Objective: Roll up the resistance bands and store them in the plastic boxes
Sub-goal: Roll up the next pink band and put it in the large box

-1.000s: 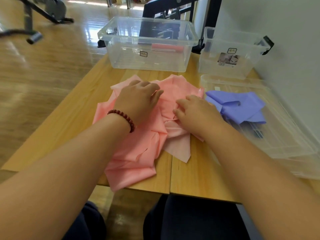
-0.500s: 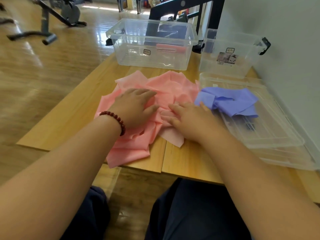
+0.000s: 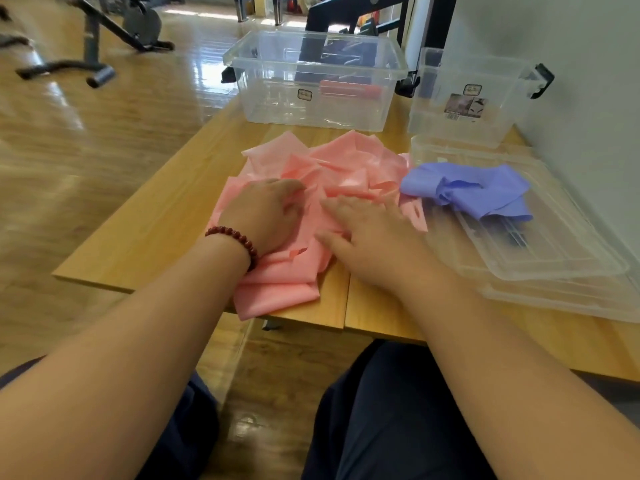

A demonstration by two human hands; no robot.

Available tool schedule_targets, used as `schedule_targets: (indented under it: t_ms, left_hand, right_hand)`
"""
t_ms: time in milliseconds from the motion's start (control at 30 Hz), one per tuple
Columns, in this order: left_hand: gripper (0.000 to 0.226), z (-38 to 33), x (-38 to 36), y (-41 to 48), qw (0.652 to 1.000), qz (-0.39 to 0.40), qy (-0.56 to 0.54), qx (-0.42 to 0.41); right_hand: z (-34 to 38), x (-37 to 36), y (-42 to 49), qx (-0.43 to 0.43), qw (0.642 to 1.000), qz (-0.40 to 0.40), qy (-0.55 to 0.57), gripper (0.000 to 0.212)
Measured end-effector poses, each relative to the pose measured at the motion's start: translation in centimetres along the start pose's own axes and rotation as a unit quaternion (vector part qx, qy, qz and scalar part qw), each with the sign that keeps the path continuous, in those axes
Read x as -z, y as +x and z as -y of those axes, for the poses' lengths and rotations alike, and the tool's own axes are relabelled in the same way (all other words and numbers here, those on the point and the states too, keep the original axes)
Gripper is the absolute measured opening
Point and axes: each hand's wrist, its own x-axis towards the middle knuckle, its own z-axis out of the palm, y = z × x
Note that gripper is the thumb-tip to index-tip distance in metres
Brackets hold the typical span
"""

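Note:
A crumpled pink resistance band [image 3: 343, 168] lies spread over the middle of the wooden table [image 3: 152, 233], one end hanging over the near edge. My left hand [image 3: 266, 213], with a red bead bracelet at the wrist, rests on its left part, fingers slightly bent. My right hand [image 3: 370, 230] lies flat on the band's near right part, fingers straight. A bunched purple band [image 3: 485, 192] sits on a clear plastic lid [image 3: 554, 258] to the right. A large clear box [image 3: 311, 77] and a smaller clear box [image 3: 471, 98] stand at the back.
A white wall [image 3: 571, 64] runs along the table's right side. A second clear lid [image 3: 571, 303] lies under the first. Gym equipment [image 3: 114, 32] stands on the wooden floor at far left. A black frame [image 3: 346, 12] rises behind the boxes. My dark-trousered legs are below the near edge.
Both hands slid toward me over the pink band and the right hand flattened out. The view pulled back, showing more of the table's near edge and my legs.

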Motion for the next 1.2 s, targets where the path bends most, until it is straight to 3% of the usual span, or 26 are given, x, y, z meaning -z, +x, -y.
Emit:
schedule_targets:
  t_ms: [100,333,467,533,633,733,867,900,967,1100,1200]
  left_hand:
    - [0.034,-0.1,0.4,0.0,0.999,-0.017,-0.028,0.026]
    - [0.032,0.6,2.3,0.7,0.996,-0.045,-0.067,0.044]
    - [0.036,1.4,1.9,-0.1,0.995,-0.007,-0.085,0.043]
    - [0.027,1.8,1.5,-0.6,0.995,-0.018,-0.082,0.047]
    - [0.024,1.9,1.0,-0.9,0.996,-0.03,-0.073,0.046]
    - [0.031,1.5,1.1,-1.2,0.996,-0.012,-0.076,0.043]
    - [0.033,1.2,1.3,-1.6,0.994,0.016,-0.1,0.03]
    - [0.026,1.4,1.3,-1.7,0.994,0.019,-0.109,0.028]
    - [0.008,1.7,1.7,-1.9,0.99,0.009,-0.135,0.032]
    - [0.015,0.9,2.2,-2.6,0.976,-0.058,-0.208,0.019]
    - [0.017,-0.1,2.0,-3.0,0.972,-0.08,-0.219,-0.017]
  right_hand:
    - [-0.7,-1.1,-0.5,-0.036,0.995,0.05,-0.074,0.056]
    - [-2.3,-0.5,1.5,-0.115,0.982,0.05,-0.143,0.05]
    - [-2.4,-1.0,1.6,-0.132,0.985,0.003,-0.107,0.048]
    - [-2.0,-0.9,1.1,-0.124,0.989,-0.033,-0.072,0.049]
    - [-0.5,-0.2,0.3,-0.107,0.986,-0.115,0.063,0.051]
    - [1.4,-0.1,-0.7,-0.067,0.969,-0.194,0.14,0.038]
    - [2.3,-1.7,-1.0,-0.058,0.995,-0.07,0.052,0.049]
    - [1.9,-2.3,-1.0,-0.061,0.995,-0.072,0.041,0.044]
    - [0.8,-2.6,-1.3,-0.07,0.984,-0.144,0.071,0.025]
    - [-0.9,-1.8,-2.0,-0.138,0.949,-0.244,0.143,0.019]
    - [-0.2,-1.1,-2.3,-0.11,0.937,-0.26,0.205,0.014]
